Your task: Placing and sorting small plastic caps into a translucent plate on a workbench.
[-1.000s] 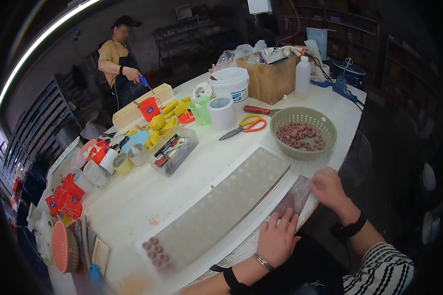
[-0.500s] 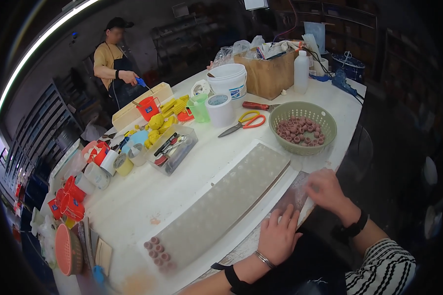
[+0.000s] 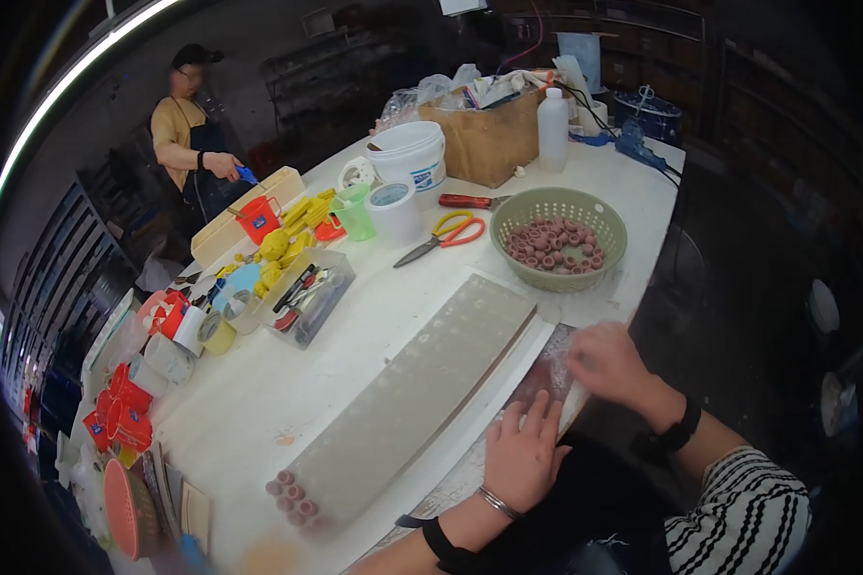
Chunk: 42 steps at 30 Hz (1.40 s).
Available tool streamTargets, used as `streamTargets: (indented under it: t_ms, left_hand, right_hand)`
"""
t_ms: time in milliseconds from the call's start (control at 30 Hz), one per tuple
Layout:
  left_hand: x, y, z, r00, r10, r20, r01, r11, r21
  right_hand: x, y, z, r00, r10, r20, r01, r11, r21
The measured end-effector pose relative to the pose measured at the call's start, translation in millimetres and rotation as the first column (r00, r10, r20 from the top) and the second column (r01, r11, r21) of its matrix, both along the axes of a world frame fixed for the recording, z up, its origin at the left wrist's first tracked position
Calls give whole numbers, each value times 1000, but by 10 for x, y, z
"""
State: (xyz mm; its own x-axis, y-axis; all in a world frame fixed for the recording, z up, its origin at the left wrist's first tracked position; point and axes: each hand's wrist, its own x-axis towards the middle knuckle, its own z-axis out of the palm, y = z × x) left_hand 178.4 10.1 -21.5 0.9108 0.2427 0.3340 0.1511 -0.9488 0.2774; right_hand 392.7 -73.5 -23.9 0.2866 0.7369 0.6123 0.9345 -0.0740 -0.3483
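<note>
My left hand (image 3: 524,463) lies on the near table edge with its fingers stretched and spread, fingertips at a thin brownish sheet or plate (image 3: 541,373). At the far end of that sheet is my right hand (image 3: 612,362), its fingers curled and pinched together; what they hold, if anything, is hidden and slightly blurred. Beyond both hands a long grey board (image 3: 422,388) lies slantwise on the table. Several small purplish-brown cup-shaped pieces (image 3: 286,490) stand in rows on its lower left end. More such pieces (image 3: 551,244) fill a green colander (image 3: 612,225) past the board's far end.
Scissors (image 3: 446,235), a red-handled tool (image 3: 465,201), a white bucket (image 3: 420,158), a cardboard box (image 3: 494,144) and a bottle (image 3: 552,129) stand farther back. Left are a clear tool box (image 3: 309,311), red cups (image 3: 128,422) and a pink basket (image 3: 123,503). Another person (image 3: 187,134) works across the table.
The whole scene has shifted left in the picture as my view turned slightly right. Both hands stay at about the same places by the sheet.
</note>
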Motion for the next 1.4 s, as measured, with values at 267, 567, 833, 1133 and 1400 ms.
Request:
streamTargets:
  t_ms: [267,567,833,1133,1400]
  left_hand:
    - [16,14,54,999,-32,-35,32,999,8]
    - [16,7,58,1000,-21,5,21,999,32]
    - [1,-9,-15,1000,-1,-25,1,1000,6]
    - [-28,-20,-51,1000,-8,1,8,1000,-15]
    - [3,7,-55,1000,-3,-10,3,1000,12]
  right_hand:
    - [19,3,33,997,55,51,-57,998,34]
    - [170,61,79,994,3,108,1,999,-34]
    - [-10,44,82,994,2,106,2,999,-37]
    - [135,55,56,994,-60,96,59,998,22]
    - [85,96,71,997,18,80,-13,998,-67]
